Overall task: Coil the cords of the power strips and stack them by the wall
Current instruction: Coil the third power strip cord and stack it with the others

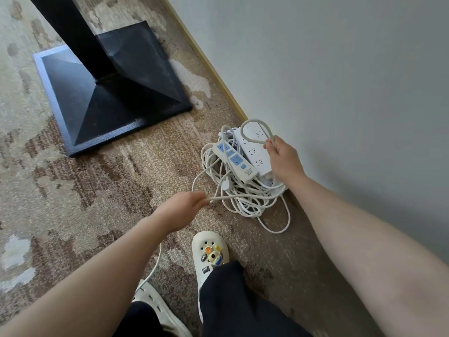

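Coiling in hand: right hand [283, 158] grips a loop of thin white cord [255, 132] over white plastic power strips [234, 159] by far-right wall; left hand [184, 207] pinches slack. Next: feed another loop.

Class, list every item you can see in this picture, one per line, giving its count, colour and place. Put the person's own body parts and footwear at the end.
power strips: two, one white with blue sockets, one plain white, on the cord pile by the wall
cords: a tangled pile, number unclear, white, on the carpet by the wall
cord loop: one, white, held up above the strips
table base: one, black, on the carpet at upper left
carpet: one, brown and beige, covers the floor
wall: one, pale grey, at right
skirting strip: one, yellowish, where the wall meets the carpet
clogs: two, cream, one with charms, at the bottom
left hand: pinches a cord
right hand: grips the cord loop
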